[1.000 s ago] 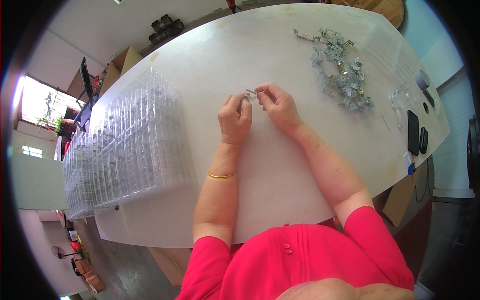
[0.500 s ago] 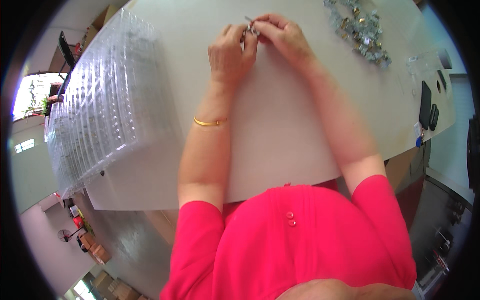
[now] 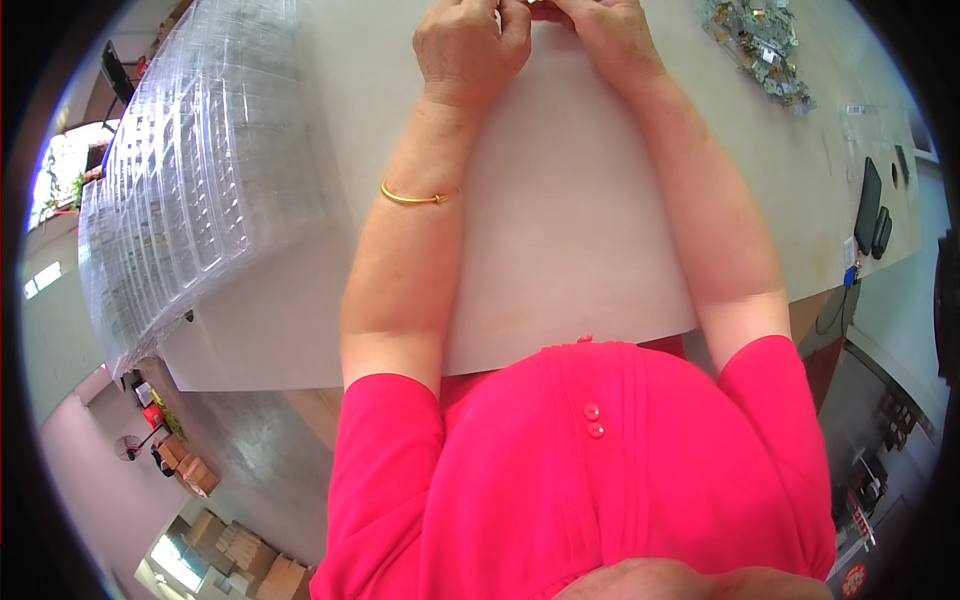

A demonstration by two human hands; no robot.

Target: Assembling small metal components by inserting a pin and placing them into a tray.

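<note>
The metal parts [image 3: 768, 55] at far right are silvery grey flecked with gold; the trays [image 3: 200, 150] at left are clear with pale stripes. The tabletop [image 3: 580, 220] is off-white, the bangle [image 3: 405, 199] golden, the shirt [image 3: 640, 490] pinkish red.

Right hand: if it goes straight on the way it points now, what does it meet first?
Most likely the left hand: the right hand points up and leftward at its fingers. The top edge cuts off the fingertips, so depth and anything between them are unclear.

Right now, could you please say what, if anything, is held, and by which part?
It cannot be told: the picture's edge crops the left hand and right hand.
</note>
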